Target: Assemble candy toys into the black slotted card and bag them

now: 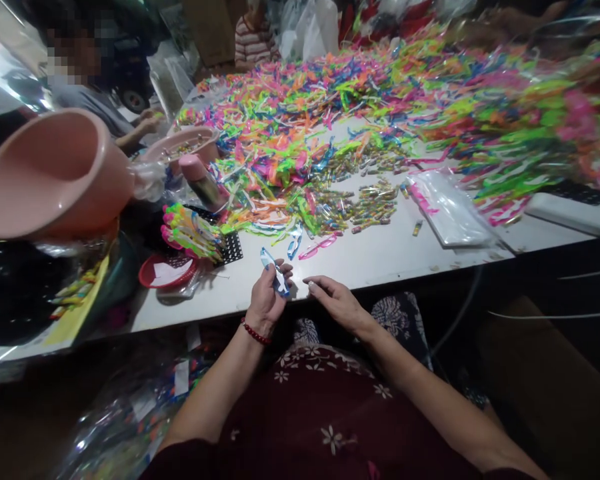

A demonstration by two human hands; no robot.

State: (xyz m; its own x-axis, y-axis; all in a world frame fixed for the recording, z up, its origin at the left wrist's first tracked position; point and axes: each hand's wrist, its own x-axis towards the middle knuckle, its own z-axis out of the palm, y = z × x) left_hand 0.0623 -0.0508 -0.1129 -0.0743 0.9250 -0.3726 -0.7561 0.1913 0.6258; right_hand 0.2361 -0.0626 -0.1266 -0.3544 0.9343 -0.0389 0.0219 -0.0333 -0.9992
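Just in front of the table's near edge, my left hand (pixel 269 300) is closed around a blue-and-white plastic piece (pixel 276 272) that looks like toy glasses, held tilted between thumb and fingers. My right hand (pixel 341 303) is a short way to the right, apart from that piece. Its thumb and fingertips are drawn together, and whatever may be between them is too small to make out. Beyond my hands, a similar blue-and-white piece (pixel 295 241) and a pink glasses-shaped piece (pixel 319 247) lie on the white table (pixel 375 257).
Bright plastic pieces (pixel 350 87) are heaped across the back. Small printed tubes (pixel 377 202) and clear plastic bags (pixel 450 210) lie nearer. On the left are a bundle of pieces (pixel 193 233), a red basket (pixel 150 275) and a pink tub (pixel 100 153). A co-worker (pixel 93 107) sits beyond.
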